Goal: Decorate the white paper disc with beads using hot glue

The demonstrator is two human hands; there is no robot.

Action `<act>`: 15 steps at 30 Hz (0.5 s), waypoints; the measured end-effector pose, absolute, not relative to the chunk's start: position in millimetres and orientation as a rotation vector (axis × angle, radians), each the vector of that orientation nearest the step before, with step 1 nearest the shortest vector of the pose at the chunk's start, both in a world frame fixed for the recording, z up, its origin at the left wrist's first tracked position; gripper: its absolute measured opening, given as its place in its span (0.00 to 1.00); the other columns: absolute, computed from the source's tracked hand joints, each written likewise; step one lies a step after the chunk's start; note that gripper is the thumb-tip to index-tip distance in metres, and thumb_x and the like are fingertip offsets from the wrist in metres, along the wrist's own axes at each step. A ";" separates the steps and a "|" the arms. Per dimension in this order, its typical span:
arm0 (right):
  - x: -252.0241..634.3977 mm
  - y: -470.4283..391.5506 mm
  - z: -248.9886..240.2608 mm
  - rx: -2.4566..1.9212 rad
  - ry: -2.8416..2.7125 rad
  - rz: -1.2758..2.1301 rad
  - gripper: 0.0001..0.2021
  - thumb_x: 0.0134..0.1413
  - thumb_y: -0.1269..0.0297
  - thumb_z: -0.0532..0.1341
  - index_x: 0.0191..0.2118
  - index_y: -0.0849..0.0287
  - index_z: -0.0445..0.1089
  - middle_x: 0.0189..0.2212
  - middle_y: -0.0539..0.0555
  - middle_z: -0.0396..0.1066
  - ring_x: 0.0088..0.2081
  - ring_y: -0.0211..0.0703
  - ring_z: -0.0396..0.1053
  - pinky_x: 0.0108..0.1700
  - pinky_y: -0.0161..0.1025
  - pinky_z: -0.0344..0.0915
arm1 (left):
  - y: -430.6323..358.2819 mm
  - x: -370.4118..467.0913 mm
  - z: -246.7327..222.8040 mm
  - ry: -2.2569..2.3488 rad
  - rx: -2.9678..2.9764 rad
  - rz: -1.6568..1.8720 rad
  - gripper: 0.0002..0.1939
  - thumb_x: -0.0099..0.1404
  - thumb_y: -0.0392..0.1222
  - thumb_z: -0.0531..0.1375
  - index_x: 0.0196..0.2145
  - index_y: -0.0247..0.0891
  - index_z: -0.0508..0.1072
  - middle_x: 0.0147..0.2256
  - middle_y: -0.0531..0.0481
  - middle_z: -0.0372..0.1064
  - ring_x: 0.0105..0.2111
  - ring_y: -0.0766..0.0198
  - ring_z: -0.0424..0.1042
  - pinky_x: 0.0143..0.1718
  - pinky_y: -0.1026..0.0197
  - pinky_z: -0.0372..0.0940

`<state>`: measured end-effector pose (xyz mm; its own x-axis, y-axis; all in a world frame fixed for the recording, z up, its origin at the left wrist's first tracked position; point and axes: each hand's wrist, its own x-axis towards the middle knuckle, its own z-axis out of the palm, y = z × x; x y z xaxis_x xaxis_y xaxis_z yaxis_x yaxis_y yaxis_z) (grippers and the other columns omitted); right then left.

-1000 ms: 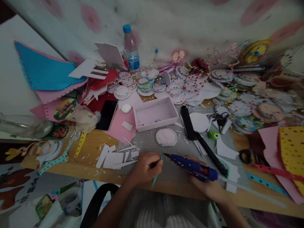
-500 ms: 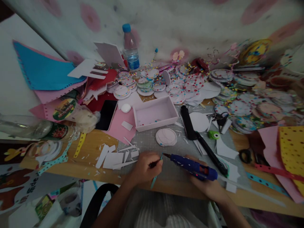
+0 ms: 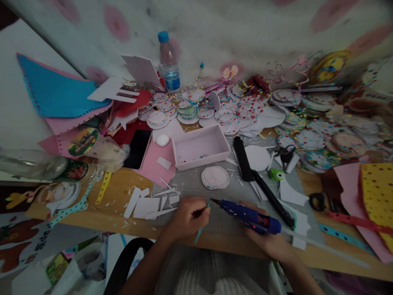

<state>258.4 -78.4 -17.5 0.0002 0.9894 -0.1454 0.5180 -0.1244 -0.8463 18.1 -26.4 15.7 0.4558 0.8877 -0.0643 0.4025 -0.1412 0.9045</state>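
Observation:
My right hand (image 3: 260, 237) is wrapped round a blue hot glue gun (image 3: 250, 215), with a long pale glue stick (image 3: 328, 246) jutting from its back end. The gun's dark nozzle points left and meets, or nearly meets, the tip of a thin teal strip (image 3: 199, 234). That strip is pinched in my left hand (image 3: 192, 215), its lower end hanging over the desk edge. Just beyond the nozzle lie white paper circles (image 3: 215, 177) on a grey cutting mat (image 3: 187, 184). Behind them stands a shallow pale pink box (image 3: 201, 159) with a few tiny bits inside.
White paper scraps (image 3: 147, 207) lie left of my hands. A black tool with a long handle (image 3: 264, 188), a green craft punch (image 3: 276, 175) and scissors (image 3: 317, 201) lie to the right. Stacks of decorated paper discs (image 3: 227, 114) and a water bottle (image 3: 169, 65) line the back.

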 end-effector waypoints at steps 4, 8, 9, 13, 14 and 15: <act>259.6 -79.1 -22.2 -1.658 -1.520 1.058 0.18 0.46 0.51 0.62 0.43 0.53 0.72 0.44 0.57 0.76 0.47 0.56 0.74 0.51 0.52 0.71 | -26.6 17.8 15.1 1.105 1.756 0.626 0.17 0.62 0.36 0.51 0.18 0.40 0.48 0.18 0.57 0.47 0.21 0.68 0.52 0.25 0.62 0.47; 260.1 -80.4 -26.3 -1.649 -1.510 1.063 0.18 0.46 0.52 0.62 0.44 0.53 0.72 0.45 0.57 0.76 0.47 0.55 0.74 0.52 0.52 0.70 | -26.7 17.3 14.7 1.104 1.754 0.625 0.17 0.62 0.36 0.51 0.18 0.40 0.48 0.19 0.57 0.46 0.21 0.69 0.52 0.25 0.62 0.47; 260.4 -80.7 -26.8 -1.649 -1.514 1.067 0.18 0.46 0.52 0.63 0.44 0.53 0.72 0.45 0.57 0.76 0.47 0.55 0.74 0.52 0.52 0.70 | -26.6 17.3 14.6 1.103 1.755 0.632 0.17 0.62 0.36 0.51 0.19 0.40 0.47 0.19 0.58 0.45 0.21 0.69 0.51 0.25 0.62 0.47; 260.9 -81.1 -28.2 -1.644 -1.525 1.064 0.19 0.46 0.52 0.63 0.44 0.54 0.72 0.45 0.58 0.75 0.48 0.55 0.73 0.52 0.53 0.70 | -26.3 17.4 13.7 1.092 1.768 0.658 0.17 0.61 0.35 0.51 0.19 0.40 0.46 0.18 0.58 0.44 0.21 0.69 0.51 0.25 0.63 0.46; 260.8 -81.1 -28.5 -1.643 -1.524 1.059 0.19 0.46 0.52 0.62 0.44 0.54 0.72 0.45 0.58 0.76 0.48 0.55 0.73 0.52 0.53 0.70 | -26.4 17.3 13.3 1.088 1.771 0.660 0.17 0.61 0.35 0.51 0.19 0.40 0.46 0.18 0.58 0.44 0.21 0.69 0.51 0.25 0.63 0.46; 260.7 -81.1 -28.7 -1.642 -1.524 1.053 0.19 0.47 0.51 0.62 0.44 0.54 0.72 0.45 0.57 0.76 0.48 0.55 0.73 0.52 0.53 0.70 | -26.4 17.2 12.8 1.083 1.772 0.660 0.17 0.62 0.35 0.51 0.19 0.40 0.47 0.18 0.58 0.45 0.21 0.69 0.51 0.25 0.63 0.46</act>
<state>260.7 -81.1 -28.7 0.0000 0.9924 -0.1234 0.4664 -0.1092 -0.8778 17.2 -26.4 12.8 0.4678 0.8836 -0.0204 0.3866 -0.1838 0.9038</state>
